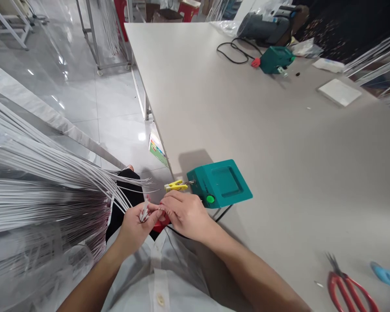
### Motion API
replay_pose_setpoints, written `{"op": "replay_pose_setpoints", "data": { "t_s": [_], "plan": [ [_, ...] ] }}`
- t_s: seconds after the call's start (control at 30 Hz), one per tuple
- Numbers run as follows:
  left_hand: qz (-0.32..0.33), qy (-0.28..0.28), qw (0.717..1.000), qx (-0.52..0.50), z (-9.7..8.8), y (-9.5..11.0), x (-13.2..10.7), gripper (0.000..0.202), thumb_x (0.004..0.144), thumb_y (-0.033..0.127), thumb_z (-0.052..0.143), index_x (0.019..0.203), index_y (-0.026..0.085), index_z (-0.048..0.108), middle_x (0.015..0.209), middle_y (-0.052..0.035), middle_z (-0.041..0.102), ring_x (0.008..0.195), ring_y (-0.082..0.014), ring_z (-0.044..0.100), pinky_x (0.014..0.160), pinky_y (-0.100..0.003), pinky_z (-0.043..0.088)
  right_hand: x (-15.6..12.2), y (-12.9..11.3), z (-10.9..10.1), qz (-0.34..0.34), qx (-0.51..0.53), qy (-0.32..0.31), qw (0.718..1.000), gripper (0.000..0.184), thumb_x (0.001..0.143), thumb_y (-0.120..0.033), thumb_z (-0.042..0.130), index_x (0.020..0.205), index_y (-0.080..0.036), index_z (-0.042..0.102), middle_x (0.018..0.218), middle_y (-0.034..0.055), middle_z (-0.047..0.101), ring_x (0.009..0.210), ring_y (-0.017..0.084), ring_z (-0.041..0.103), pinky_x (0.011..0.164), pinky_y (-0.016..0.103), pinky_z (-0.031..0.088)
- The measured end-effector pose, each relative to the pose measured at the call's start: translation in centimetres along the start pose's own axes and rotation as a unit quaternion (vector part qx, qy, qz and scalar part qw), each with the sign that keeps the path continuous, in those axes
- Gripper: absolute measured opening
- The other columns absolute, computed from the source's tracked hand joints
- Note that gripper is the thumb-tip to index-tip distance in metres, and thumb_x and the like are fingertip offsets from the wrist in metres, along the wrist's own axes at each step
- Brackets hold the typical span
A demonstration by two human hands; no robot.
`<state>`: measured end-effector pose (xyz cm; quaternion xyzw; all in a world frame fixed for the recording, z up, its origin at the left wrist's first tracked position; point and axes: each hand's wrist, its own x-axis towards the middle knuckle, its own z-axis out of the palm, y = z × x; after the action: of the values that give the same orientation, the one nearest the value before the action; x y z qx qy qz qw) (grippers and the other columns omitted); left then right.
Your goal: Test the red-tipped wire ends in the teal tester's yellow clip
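My left hand (134, 225) is closed around the ends of several white wires (117, 190) that run in from the left. Some short white ends with reddish tips (144, 210) stick up between its thumb and fingers. Against its fingertips, my right hand (186, 214) pinches; what lies in that pinch is too small to make out. Just beyond the right hand, a yellow clip (176, 186) sits on a metal shaft from a teal machine (227, 182) with a green button (210, 199). Below the hands, a red object (160, 226) is partly hidden.
A large bundle of white wires (45, 195) hangs at the left. Red-handled scissors (344, 286) and a blue ring (386, 274) lie on the table (279, 143) at lower right. Farther back are a second green machine (276, 60), a grey motor (263, 28) and a white block (340, 92).
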<state>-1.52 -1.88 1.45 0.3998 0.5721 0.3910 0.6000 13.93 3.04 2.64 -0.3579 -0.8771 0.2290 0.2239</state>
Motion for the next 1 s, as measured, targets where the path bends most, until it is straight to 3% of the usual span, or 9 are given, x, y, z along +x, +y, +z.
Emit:
{"op": "replay_pose_setpoints", "data": {
  "t_s": [0.17,0.3,0.4,0.5,0.57,0.67,0.8,0.9,1.0],
  "plan": [
    [-0.006,0.074,0.997,-0.032,0.5,-0.5,-0.1,0.02,0.074,0.033,0.06,0.076,0.014,0.062,0.061,-0.0009,0.063,0.045,-0.0068,0.046,0.043,-0.018,0.038,-0.4,-0.8,-0.4,0.015,-0.1,-0.025,0.995,0.019,0.081,-0.019,0.041,0.069,-0.015,0.055,0.066,0.004,0.055,0.057,0.013,0.048,0.051,0.024,0.033],
    [-0.015,0.092,0.991,-0.099,1.0,0.1,0.0,0.04,0.074,0.035,0.061,0.107,0.014,0.054,0.064,-0.0012,0.065,0.037,-0.0033,0.036,0.035,-0.016,0.029,-1.0,-0.8,-1.4,0.018,-0.06,-0.04,0.997,0.018,0.08,-0.017,0.04,0.069,-0.016,0.055,0.065,0.0024,0.055,0.056,0.012,0.048,0.05,0.024,0.034],
    [0.001,0.075,0.991,-0.115,1.2,0.5,0.2,0.053,0.074,0.034,0.061,0.122,0.016,0.047,0.064,-0.0011,0.065,0.036,-0.0031,0.035,0.036,-0.017,0.028,-1.1,-0.4,-2.5,0.011,-0.069,-0.002,0.998,0.018,0.083,-0.016,0.04,0.081,-0.016,0.059,0.078,0.0056,0.062,0.07,0.014,0.055,0.06,0.026,0.041],
    [0.01,0.072,0.991,-0.114,1.4,0.5,0.4,0.05,0.074,0.035,0.061,0.119,0.016,0.05,0.068,-0.0027,0.067,0.037,-0.0029,0.034,0.036,-0.017,0.028,-0.6,0.1,-3.5,-0.004,-0.162,0.034,0.986,0.023,0.086,-0.021,0.044,0.103,-0.014,0.057,0.098,0.0101,0.063,0.088,0.021,0.055,0.073,0.033,0.042],
    [0.009,0.069,0.992,-0.106,1.5,0.4,0.5,0.048,0.074,0.034,0.061,0.118,0.016,0.051,0.07,-0.0037,0.068,0.037,-0.0031,0.035,0.036,-0.018,0.028,-0.1,0.5,-4.2,-0.001,-0.234,0.006,0.972,0.026,0.086,-0.02,0.046,0.109,-0.013,0.056,0.105,0.0119,0.061,0.096,0.025,0.052,0.078,0.038,0.038],
    [0.009,0.06,0.994,-0.096,1.6,0.4,0.8,0.049,0.077,0.033,0.058,0.121,0.015,0.048,0.071,-0.0046,0.068,0.039,-0.0033,0.035,0.036,-0.017,0.028,0.8,1.1,-5.0,0.014,-0.293,-0.07,0.953,0.02,0.084,-0.013,0.047,0.098,-0.014,0.061,0.097,0.0111,0.063,0.099,0.026,0.05,0.084,0.042,0.032],
    [0.006,0.05,0.993,-0.11,1.9,0.8,1.3,0.049,0.078,0.032,0.057,0.122,0.014,0.048,0.069,-0.0045,0.067,0.038,-0.003,0.031,0.036,-0.018,0.026,1.8,1.9,-5.9,0.014,-0.282,-0.13,0.95,0.014,0.083,-0.014,0.051,0.089,-0.018,0.063,0.084,0.0074,0.066,0.095,0.024,0.051,0.086,0.042,0.027],
    [0.009,0.049,0.992,-0.117,2.1,1.0,1.6,0.049,0.077,0.032,0.058,0.122,0.015,0.049,0.069,-0.0036,0.067,0.038,-0.0031,0.031,0.036,-0.018,0.026,2.2,2.0,-6.3,0.008,-0.246,-0.127,0.961,0.021,0.08,-0.023,0.058,0.1,-0.018,0.061,0.091,0.0079,0.066,0.098,0.026,0.05,0.089,0.044,0.025],
    [0.018,0.039,0.994,-0.104,2.3,1.1,1.5,0.048,0.077,0.032,0.058,0.121,0.015,0.05,0.068,-0.0027,0.065,0.038,-0.0037,0.033,0.037,-0.018,0.026,2.7,1.5,-6.4,-0.012,-0.183,-0.107,0.977,0.024,0.086,-0.033,0.049,0.098,-0.017,0.063,0.09,0.0081,0.066,0.094,0.023,0.051,0.088,0.04,0.028]
  ]
}}
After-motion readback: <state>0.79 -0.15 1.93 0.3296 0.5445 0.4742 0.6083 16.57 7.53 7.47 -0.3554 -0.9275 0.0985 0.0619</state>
